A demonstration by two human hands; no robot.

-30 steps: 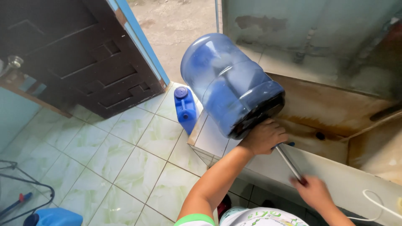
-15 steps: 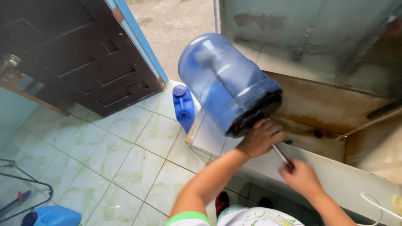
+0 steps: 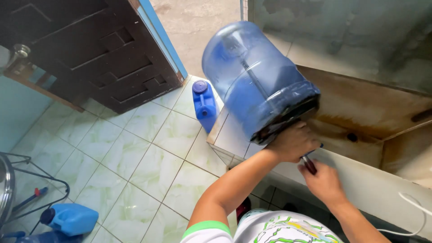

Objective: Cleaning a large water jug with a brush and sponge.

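Pale green marbled floor tiles (image 3: 135,157) fill the lower left, with a dark panelled door (image 3: 90,54) at ten o'clock and a stained, tiled trough (image 3: 373,112) running off toward three o'clock. On the trough's tiled rim, near the centre of view, a large blue water jug (image 3: 256,81) lies tipped on its side, neck end toward the person. A thin rod shows through its wall.

The left hand (image 3: 292,141) is wrapped around the neck end at five o'clock from the jug's body, its fingers curled and pressing to steady the jug. The right hand (image 3: 324,182) sits just below it, fingers closed on the dark handle of a long brush (image 3: 309,164) whose shaft runs into the neck.

To scrub well, I'd judge the jug must stay braced against the rim — a slack left hand would let it roll. The brush wants to travel along the jug's axis, turning so it reaches every wall.

A small blue jerrycan (image 3: 204,103) stands on the floor at nine o'clock from the jug; another blue container (image 3: 69,218) lies at seven o'clock.
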